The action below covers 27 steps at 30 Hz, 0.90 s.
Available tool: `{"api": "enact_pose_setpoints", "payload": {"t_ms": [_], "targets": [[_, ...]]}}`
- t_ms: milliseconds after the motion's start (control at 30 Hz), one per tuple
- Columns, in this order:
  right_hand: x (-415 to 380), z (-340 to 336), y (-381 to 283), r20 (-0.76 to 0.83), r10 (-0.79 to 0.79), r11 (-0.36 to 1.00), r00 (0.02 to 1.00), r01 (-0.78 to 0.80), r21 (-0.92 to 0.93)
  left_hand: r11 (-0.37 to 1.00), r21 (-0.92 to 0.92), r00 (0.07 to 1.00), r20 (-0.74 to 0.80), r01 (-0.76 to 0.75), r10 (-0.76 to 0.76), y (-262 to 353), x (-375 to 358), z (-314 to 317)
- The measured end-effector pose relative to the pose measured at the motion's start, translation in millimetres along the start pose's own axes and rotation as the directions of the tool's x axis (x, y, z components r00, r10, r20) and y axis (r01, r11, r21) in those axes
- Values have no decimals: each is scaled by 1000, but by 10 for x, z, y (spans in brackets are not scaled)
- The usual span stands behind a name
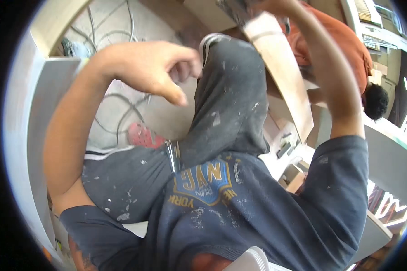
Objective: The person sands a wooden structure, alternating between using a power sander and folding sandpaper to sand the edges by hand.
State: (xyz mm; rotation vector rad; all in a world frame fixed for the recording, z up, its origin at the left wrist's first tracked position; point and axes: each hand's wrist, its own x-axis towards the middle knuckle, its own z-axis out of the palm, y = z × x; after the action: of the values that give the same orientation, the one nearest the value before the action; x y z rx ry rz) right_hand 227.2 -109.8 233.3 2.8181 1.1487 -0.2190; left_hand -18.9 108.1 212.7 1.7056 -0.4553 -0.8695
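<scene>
I look down at my own dark blue printed T-shirt [212,189] and grey, paint-flecked trousers, with one knee [230,81] raised. My left hand [153,70] hovers just left of that knee, fingers loosely curled with a gap to the thumb, holding nothing. My right arm reaches up to the top edge, where my right hand [269,7] grips the upper end of a pale wooden board [282,72]. The board slants down past the right side of my knee. Most of that hand is cut off by the frame.
Another person in an orange shirt [343,40] bends over at upper right. Loose cables [122,104] and a red object [142,135] lie on the concrete floor. White panels [36,117] stand at left, wood offcuts [291,174] lie beside my hip.
</scene>
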Motion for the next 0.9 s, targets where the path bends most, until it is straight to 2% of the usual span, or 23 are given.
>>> {"api": "enact_pose_setpoints", "payload": {"t_ms": [33, 67, 133, 233, 333, 400, 467, 667, 733, 800, 900], "targets": [[-116, 218, 340, 9, -132, 990, 991, 131, 49, 964, 193, 983, -66, 181, -171, -92, 12, -109], [-306, 270, 495, -116, -189, 981, 975, 193, 25, 931, 222, 955, -125, 290, -268, -247, 2, -185], [-619, 223, 480, -66, -101, 991, 993, 107, 86, 929, 60, 921, -168, 365, -351, -515, 15, -232], [-636, 149, 399, 12, 23, 995, 1000, -24, 92, 946, -74, 909, -263, 314, -323, -815, 64, -262], [-330, 98, 367, -4, -7, 996, 1000, 7, 86, 937, -113, 894, -281, 331, -349, -918, 125, -277], [6, 131, 370, -89, -116, 993, 989, 118, 22, 938, -126, 894, -282, 324, -347, -993, 140, -266], [211, -132, 124, 88, 85, 996, 993, -87, 16, 930, -105, 880, -304, 351, -366, -975, 108, -249], [615, -264, 165, 173, 274, 956, 946, -287, 53, 917, -129, 837, -377, 376, -396, -1116, -101, -312], [483, -51, 373, 46, 64, 997, 997, -67, 48, 892, -113, 798, -407, 439, -444, -997, -179, -339], [217, 120, 491, -48, -140, 989, 989, 142, 37, 879, -115, 773, -432, 463, -464, -997, -180, -365], [-122, 128, 610, 10, -78, 994, 997, 77, 75, 878, -134, 766, -439, 460, -469, -1190, -142, -391]]}}
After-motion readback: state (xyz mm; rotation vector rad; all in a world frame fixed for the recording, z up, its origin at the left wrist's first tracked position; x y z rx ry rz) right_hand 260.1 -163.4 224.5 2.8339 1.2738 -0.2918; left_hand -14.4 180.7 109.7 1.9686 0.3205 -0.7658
